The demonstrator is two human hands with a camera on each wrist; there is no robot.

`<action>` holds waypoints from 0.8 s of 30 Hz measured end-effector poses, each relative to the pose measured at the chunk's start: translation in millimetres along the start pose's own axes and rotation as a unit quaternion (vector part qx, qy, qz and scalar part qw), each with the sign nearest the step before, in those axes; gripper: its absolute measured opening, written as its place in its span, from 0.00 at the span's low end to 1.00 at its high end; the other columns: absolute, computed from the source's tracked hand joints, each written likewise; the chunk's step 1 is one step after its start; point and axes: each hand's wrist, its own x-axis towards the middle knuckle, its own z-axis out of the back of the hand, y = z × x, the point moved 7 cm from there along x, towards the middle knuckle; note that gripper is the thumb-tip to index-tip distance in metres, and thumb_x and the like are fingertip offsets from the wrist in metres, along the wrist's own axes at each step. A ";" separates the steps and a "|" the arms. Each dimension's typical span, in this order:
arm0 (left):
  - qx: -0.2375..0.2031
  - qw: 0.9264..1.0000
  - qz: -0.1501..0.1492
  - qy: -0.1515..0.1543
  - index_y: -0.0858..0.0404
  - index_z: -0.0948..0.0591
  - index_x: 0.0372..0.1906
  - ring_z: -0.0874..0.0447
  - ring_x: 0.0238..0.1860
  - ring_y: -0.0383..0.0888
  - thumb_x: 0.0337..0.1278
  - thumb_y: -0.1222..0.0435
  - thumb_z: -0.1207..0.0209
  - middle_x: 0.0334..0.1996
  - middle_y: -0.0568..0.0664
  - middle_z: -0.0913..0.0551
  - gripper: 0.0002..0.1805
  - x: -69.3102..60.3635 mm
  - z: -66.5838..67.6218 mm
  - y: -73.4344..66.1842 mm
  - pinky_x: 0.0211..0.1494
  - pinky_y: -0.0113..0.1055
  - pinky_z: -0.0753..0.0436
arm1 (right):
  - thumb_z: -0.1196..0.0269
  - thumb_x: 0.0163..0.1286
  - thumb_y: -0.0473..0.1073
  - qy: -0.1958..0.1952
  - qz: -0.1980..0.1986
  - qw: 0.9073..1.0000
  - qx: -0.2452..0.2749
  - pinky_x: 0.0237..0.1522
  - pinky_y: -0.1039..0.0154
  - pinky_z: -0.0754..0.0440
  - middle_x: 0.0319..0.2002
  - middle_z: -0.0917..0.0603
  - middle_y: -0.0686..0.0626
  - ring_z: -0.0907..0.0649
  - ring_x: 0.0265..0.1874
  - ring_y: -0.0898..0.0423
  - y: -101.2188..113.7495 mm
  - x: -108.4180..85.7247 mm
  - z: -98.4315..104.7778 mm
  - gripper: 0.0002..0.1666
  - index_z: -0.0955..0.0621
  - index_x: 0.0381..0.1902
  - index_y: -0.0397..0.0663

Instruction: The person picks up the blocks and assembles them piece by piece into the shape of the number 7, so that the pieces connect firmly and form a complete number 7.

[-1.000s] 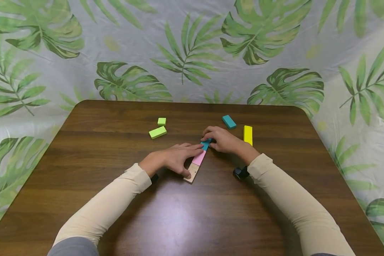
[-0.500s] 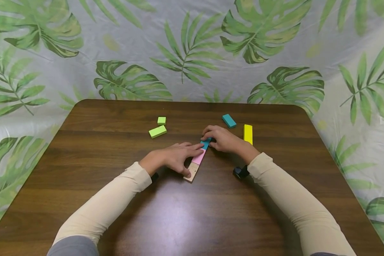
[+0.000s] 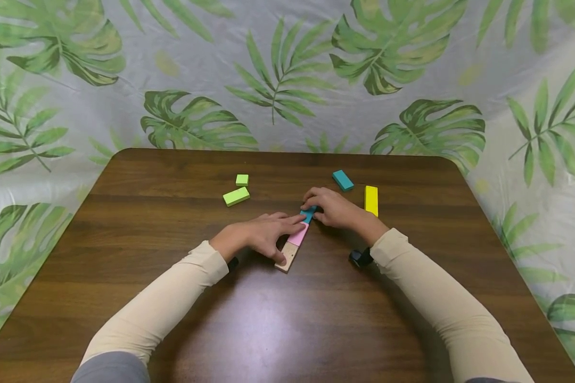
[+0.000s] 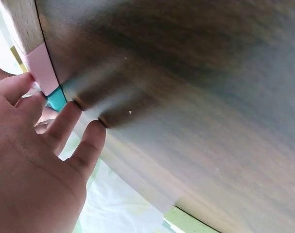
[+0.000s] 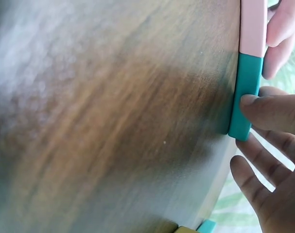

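A plain wooden block point(image 3: 290, 253), a pink block point(image 3: 297, 236) and a teal block point(image 3: 309, 214) lie end to end in a slanting row on the table. My left hand point(image 3: 263, 235) reaches over the row from the left. Its thumb rests on the wooden block, and a fingertip touches the pink block point(image 4: 42, 69), while two other fingertips rest on the table in the left wrist view. At the far end, my right hand point(image 3: 335, 208) pinches the teal block point(image 5: 246, 80) between thumb and fingers. Its other fingers are spread in the right wrist view.
Two lime green blocks, a small one point(image 3: 241, 180) and a longer one point(image 3: 236, 197), lie at the back left. Behind my right hand are another teal block point(image 3: 343, 181) and a yellow block point(image 3: 371, 200). A leaf-patterned cloth point(image 3: 287, 74) hangs behind the brown table point(image 3: 172, 175).
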 end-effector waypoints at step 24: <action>-0.008 1.000 -0.002 0.002 0.51 0.46 0.79 0.53 0.81 0.51 0.52 0.49 0.32 0.82 0.42 0.56 0.52 -1.8 1.0 2.2 0.79 0.55 0.45 | 0.36 0.66 0.32 0.007 0.000 1.000 -0.004 0.62 0.47 0.23 0.56 0.20 0.42 0.21 0.57 0.43 -1.2 0.5 -0.4 0.16 0.15 0.52 0.42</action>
